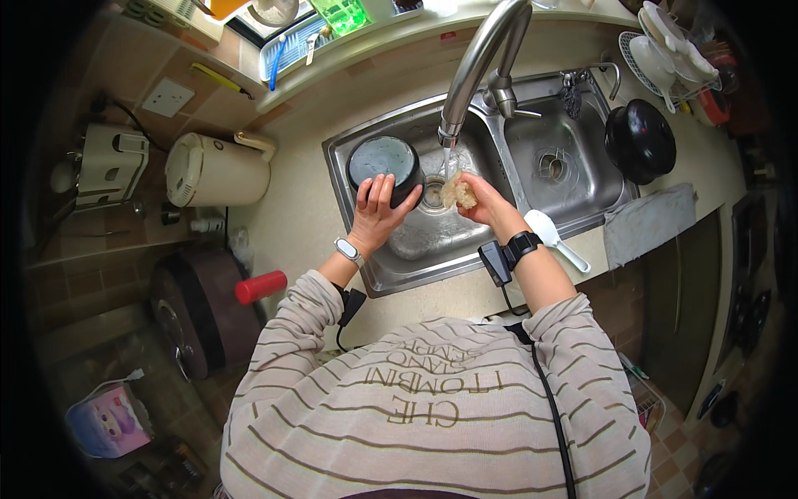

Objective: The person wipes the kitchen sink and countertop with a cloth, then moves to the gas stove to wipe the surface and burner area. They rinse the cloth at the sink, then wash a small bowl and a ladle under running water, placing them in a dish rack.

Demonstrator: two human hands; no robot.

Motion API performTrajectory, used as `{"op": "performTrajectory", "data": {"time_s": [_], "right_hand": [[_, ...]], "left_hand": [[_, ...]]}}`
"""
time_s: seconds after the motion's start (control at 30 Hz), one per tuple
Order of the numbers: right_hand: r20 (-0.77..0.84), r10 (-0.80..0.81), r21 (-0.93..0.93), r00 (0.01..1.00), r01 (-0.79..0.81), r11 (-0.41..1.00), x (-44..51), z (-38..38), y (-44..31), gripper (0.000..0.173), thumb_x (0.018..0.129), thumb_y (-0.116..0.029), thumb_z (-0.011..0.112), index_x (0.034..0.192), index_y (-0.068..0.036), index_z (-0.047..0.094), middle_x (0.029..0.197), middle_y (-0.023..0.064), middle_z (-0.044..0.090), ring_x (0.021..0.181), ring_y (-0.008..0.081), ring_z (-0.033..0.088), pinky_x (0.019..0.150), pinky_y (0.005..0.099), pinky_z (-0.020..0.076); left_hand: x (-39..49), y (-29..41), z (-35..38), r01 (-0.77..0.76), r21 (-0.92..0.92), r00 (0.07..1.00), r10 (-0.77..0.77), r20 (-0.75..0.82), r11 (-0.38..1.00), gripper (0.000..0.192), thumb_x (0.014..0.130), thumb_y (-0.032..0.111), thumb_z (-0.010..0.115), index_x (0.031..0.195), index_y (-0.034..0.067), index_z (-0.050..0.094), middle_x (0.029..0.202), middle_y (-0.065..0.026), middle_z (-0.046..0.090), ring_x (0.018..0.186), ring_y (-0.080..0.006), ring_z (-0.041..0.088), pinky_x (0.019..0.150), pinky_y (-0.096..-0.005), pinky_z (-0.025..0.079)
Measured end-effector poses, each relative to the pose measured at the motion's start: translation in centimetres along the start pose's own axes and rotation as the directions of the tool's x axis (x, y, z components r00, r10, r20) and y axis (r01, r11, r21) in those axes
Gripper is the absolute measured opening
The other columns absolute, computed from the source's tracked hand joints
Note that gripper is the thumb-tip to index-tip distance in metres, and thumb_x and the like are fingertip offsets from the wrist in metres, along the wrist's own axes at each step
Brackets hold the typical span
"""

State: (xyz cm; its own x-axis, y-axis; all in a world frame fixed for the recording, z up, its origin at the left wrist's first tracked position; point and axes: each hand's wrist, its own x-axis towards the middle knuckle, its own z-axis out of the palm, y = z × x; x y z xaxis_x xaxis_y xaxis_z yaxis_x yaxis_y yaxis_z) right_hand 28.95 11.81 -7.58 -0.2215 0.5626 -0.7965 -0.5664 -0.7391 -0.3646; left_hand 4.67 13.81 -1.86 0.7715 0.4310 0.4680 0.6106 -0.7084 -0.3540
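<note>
My left hand (380, 209) grips a dark round pot (383, 161) at the left side of the left sink basin (411, 240); the pot's flat greyish round face points up. In my right hand (486, 203) is a tan, loofah-like scrubber (458, 192), held over the basin near the drain. A thin stream of water (447, 162) runs from the curved steel faucet (458, 93) beside the scrubber. The palm side of my left hand is hidden.
A white rice paddle (555, 240) lies at the sink's front edge. Right of the sink are a black pot (641, 142), a grey cloth (651, 224) and a dish rack (673, 62). A cream kettle (218, 169) and a red cylindrical object (260, 287) stand out at left.
</note>
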Motion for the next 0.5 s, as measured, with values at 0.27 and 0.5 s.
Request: {"op": "performTrajectory", "data": {"time_s": [0.27,0.5], "right_hand": [[0.076,0.0,0.131,0.997,-0.01,0.991,-1.7,1.1,1.4,0.042,0.087,-0.038,0.043,0.112,-0.007,0.054,0.11,0.0124,0.059,0.1,0.0299,0.057,0.088,0.0497,0.0453],[0.193,0.019,0.458,0.981,-0.107,0.883,-3.4,3.4,3.0,0.041,0.082,-0.039,0.046,0.109,-0.009,0.053,0.111,0.0126,0.056,0.102,0.0327,0.052,0.092,0.0551,0.0384]], "left_hand": [[1.1,0.8,-2.6,0.165,-0.19,0.986,-0.16,0.038,0.968,0.077,0.052,0.024,0.079,0.124,0.032,0.053,0.127,-0.0139,0.034,0.121,-0.0301,0.032,0.103,-0.0436,0.025],[-0.4,3.1,-5.5,0.185,-0.253,0.98,-0.159,0.119,0.95,0.089,0.046,0.024,0.082,0.129,0.029,0.048,0.131,-0.0175,0.033,0.124,-0.0323,0.03,0.104,-0.0462,0.023]]}}
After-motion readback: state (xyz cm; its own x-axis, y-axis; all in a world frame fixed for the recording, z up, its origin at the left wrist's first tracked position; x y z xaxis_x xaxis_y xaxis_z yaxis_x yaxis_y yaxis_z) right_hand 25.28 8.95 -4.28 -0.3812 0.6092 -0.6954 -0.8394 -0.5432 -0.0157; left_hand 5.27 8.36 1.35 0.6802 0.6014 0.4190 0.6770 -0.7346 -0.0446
